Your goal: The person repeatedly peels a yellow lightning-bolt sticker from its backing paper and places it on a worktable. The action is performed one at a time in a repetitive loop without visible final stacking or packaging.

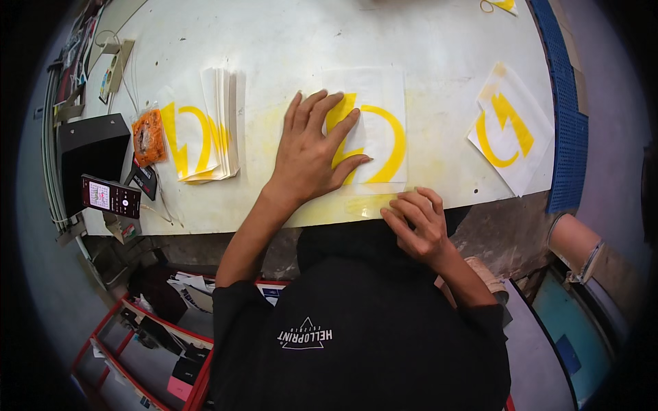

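A white sheet with a yellow curved-and-zigzag emblem (387,130) lies flat on the white worktable (288,48). My left hand (314,147) presses down on its left half, fingers spread over the yellow shape. My right hand (417,220) is at the sheet's near edge by the table's front rim, fingers curled and pinching at a thin clear layer there. What exactly the fingertips hold is too small to tell.
A stack of similar yellow-printed sheets (205,133) lies to the left, beside an orange snack packet (149,137). Another printed sheet (510,127) sits at the right near a blue crate edge (565,116). A phone (110,196) and black box (92,147) are far left; red trays (137,342) are below.
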Available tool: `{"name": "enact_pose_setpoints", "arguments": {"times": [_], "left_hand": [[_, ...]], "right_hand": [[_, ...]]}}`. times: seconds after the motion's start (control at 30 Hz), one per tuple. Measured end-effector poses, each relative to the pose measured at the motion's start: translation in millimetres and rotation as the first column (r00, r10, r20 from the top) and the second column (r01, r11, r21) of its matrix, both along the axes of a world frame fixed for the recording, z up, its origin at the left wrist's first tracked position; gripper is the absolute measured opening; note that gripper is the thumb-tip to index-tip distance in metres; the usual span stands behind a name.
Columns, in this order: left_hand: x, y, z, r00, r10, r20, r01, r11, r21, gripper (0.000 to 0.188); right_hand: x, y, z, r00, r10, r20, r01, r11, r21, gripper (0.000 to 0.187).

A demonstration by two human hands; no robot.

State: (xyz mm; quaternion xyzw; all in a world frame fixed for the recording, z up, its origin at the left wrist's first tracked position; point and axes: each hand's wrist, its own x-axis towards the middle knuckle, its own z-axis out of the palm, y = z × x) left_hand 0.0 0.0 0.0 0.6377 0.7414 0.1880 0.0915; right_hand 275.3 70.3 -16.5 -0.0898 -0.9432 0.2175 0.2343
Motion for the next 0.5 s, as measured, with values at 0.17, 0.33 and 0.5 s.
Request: {"name": "enact_pose_setpoints", "arguments": {"times": [0.17,0.33,0.5], "left_hand": [[20,4,-8,0.994,0.015,0.107,-0.022,0.998,0.062,0.06],[9,3,-5,0.998,-0.042,0.046,0.042,0.999,-0.004,0.067],[-3,-2,11,0.983,-0.101,0.151,0.115,0.99,-0.084,0.085]], "right_hand": [[-6,21,22,0.999,-0.04,-0.018,0.041,0.998,0.048,0.032],[-44,50,27,0.997,0.004,0.076,0.002,0.997,-0.082,0.042],[-56,51,17,0.994,-0.033,0.103,0.044,0.993,-0.108,0.041]]}}
